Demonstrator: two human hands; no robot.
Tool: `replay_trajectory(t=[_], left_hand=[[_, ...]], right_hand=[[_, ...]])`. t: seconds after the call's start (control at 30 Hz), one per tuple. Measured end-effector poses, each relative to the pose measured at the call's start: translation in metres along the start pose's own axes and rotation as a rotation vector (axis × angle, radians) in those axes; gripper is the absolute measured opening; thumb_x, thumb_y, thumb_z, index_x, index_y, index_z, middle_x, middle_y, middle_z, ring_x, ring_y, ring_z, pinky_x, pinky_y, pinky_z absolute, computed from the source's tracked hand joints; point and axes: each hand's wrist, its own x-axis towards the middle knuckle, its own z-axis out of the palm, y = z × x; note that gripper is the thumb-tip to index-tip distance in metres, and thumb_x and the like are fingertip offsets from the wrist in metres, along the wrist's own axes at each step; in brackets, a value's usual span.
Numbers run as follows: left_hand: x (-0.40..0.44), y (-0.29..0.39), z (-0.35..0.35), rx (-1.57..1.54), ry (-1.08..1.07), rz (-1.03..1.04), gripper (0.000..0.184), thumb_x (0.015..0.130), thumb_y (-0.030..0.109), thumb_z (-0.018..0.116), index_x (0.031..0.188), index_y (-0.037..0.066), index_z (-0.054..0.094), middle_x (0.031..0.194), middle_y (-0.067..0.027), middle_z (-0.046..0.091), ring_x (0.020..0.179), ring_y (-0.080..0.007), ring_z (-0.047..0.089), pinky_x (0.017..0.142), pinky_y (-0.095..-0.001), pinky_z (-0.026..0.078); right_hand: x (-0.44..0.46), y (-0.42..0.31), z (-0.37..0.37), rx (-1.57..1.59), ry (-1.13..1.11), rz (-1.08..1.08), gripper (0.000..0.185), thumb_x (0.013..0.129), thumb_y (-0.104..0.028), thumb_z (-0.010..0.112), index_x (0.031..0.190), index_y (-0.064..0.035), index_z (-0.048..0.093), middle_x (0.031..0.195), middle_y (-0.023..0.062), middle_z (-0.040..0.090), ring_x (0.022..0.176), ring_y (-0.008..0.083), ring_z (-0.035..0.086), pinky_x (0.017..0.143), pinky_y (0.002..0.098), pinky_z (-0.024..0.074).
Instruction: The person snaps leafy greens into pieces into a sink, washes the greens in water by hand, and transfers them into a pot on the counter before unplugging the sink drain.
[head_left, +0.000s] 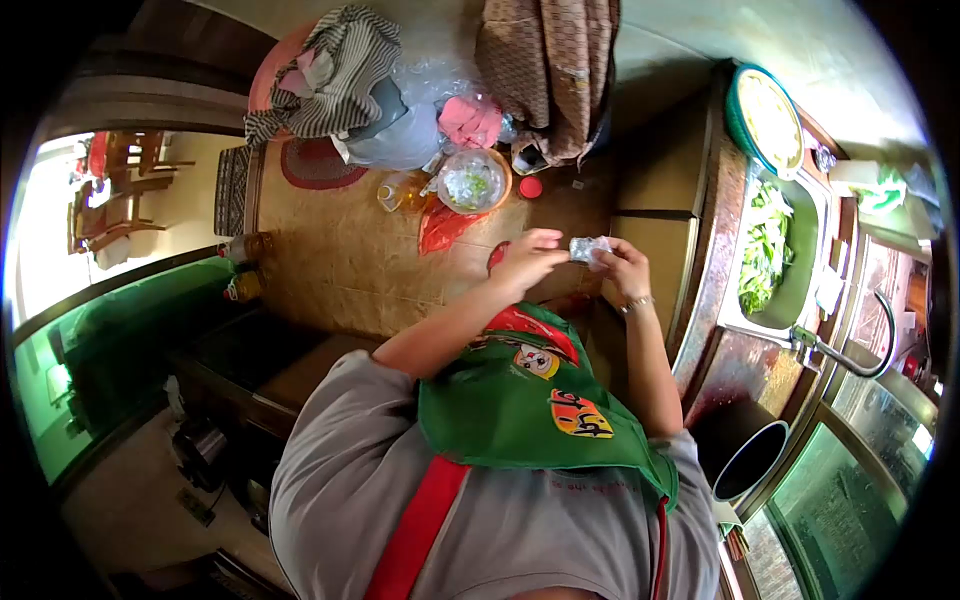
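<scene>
A small, crumpled, silvery-clear packet (588, 249) is pinched between the fingertips of my right hand (624, 270); what is inside it, if anything, I cannot make out. Just left of the packet, my left hand (535, 262) has its fingers stretched out and apart, their tips close to its left end. Whether they touch it is not clear. Both hands are held in front of the green apron (530, 420). Beyond them on the floor stands a bowl (468, 182) lined with clear plastic, with something pale and green in it.
On the right, leafy greens (762, 250) lie in the sink (800, 265), below a teal-rimmed basin (740, 120). A red plastic bag (440, 230), a bottle of yellow liquid (400, 192) and a red lid (530, 187) are on the floor. A dark bin (742, 455) stands at lower right.
</scene>
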Motion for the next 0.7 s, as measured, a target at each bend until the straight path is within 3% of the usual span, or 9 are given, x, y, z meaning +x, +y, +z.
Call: replay_trajectory(t=[0.1,0.17,0.3,0.4,0.43,0.5,0.63,0.67,0.7], left_hand=[[-0.001,-0.022,-0.1,-0.25,0.02,-0.1,0.036,0.084,0.012,0.067,0.117,0.003,0.056,0.101,-0.0068,0.064,0.083,-0.0125,0.061,0.071,-0.0252,0.049],[-0.015,-0.025,-0.149,-0.265,0.201,-0.113,0.034,0.084,0.013,0.067,0.114,0.0,0.057,0.1,-0.0061,0.064,0.081,-0.0123,0.06,0.07,-0.0256,0.05],[-0.034,-0.045,-0.228,-0.292,0.409,-0.155,0.027,0.085,0.011,0.064,0.11,0.001,0.059,0.091,-0.0043,0.064,0.074,-0.0113,0.059,0.064,-0.0241,0.048],[-0.041,-0.05,-0.25,-0.347,0.506,-0.149,0.023,0.085,0.009,0.062,0.107,0.001,0.061,0.086,-0.0036,0.063,0.069,-0.0104,0.057,0.06,-0.0228,0.046],[-0.039,-0.05,-0.251,-0.381,0.521,-0.131,0.023,0.085,0.01,0.061,0.106,0.0,0.061,0.084,-0.0036,0.062,0.068,-0.0103,0.057,0.059,-0.0227,0.045],[-0.033,-0.05,-0.248,-0.25,0.437,-0.153,0.025,0.085,0.013,0.061,0.105,0.0,0.061,0.081,-0.0031,0.062,0.066,-0.0101,0.056,0.058,-0.0225,0.044],[0.0,-0.052,-0.225,0.06,0.237,-0.344,0.025,0.084,0.017,0.063,0.106,0.003,0.061,0.078,-0.0016,0.061,0.066,-0.0099,0.057,0.057,-0.0226,0.044],[0.008,-0.053,-0.213,0.1,0.188,-0.329,0.025,0.084,0.017,0.063,0.106,0.003,0.061,0.078,-0.0016,0.061,0.066,-0.0099,0.057,0.057,-0.0226,0.044],[0.016,-0.05,-0.204,0.21,0.1,-0.333,0.025,0.085,0.018,0.063,0.106,0.004,0.062,0.079,-0.0017,0.062,0.066,-0.01,0.058,0.058,-0.0222,0.045]], right_hand=[[0.092,0.096,0.019,-0.191,0.069,0.128,0.012,0.077,-0.005,0.068,0.088,-0.0001,0.067,0.074,0.0059,0.067,0.056,0.0124,0.062,0.049,0.0253,0.05],[0.121,0.114,0.057,-0.366,0.151,0.302,0.012,0.074,-0.012,0.07,0.08,-0.0023,0.068,0.066,0.0056,0.066,0.048,0.0122,0.059,0.044,0.025,0.0476],[0.207,0.167,0.119,-0.46,0.029,0.296,0.028,0.073,-0.029,0.075,0.08,-0.0028,0.068,0.068,0.0063,0.065,0.049,0.0098,0.058,0.045,0.0246,0.047],[0.191,0.087,0.19,-0.863,-0.035,0.226,0.056,0.072,-0.05,0.073,0.089,0.0037,0.068,0.082,0.0142,0.069,0.071,0.0236,0.067,0.063,0.0326,0.0543],[0.217,0.108,0.19,-1.102,-0.006,0.072,0.065,0.072,-0.059,0.069,0.089,0.003,0.069,0.084,0.0161,0.07,0.077,0.0256,0.068,0.069,0.0326,0.0541],[0.209,0.096,0.196,-1.165,-0.02,0.105,0.071,0.072,-0.068,0.062,0.093,-0.0001,0.07,0.092,0.0182,0.069,0.088,0.0258,0.067,0.079,0.0307,0.0518],[0.141,0.033,0.155,-0.814,-0.079,-0.017,0.048,0.076,-0.051,0.068,0.09,-0.005,0.071,0.09,0.0155,0.07,0.089,0.0265,0.066,0.085,0.0306,0.0507],[0.164,0.077,0.121,-0.456,-0.099,-0.121,0.039,0.076,-0.041,0.071,0.088,-0.0049,0.071,0.09,0.0131,0.07,0.087,0.0231,0.067,0.083,0.0304,0.0512],[0.134,0.051,0.096,-0.469,0.007,-0.203,0.03,0.077,-0.033,0.072,0.087,-0.0049,0.071,0.088,0.012,0.071,0.085,0.0206,0.067,0.08,0.0302,0.0519]])
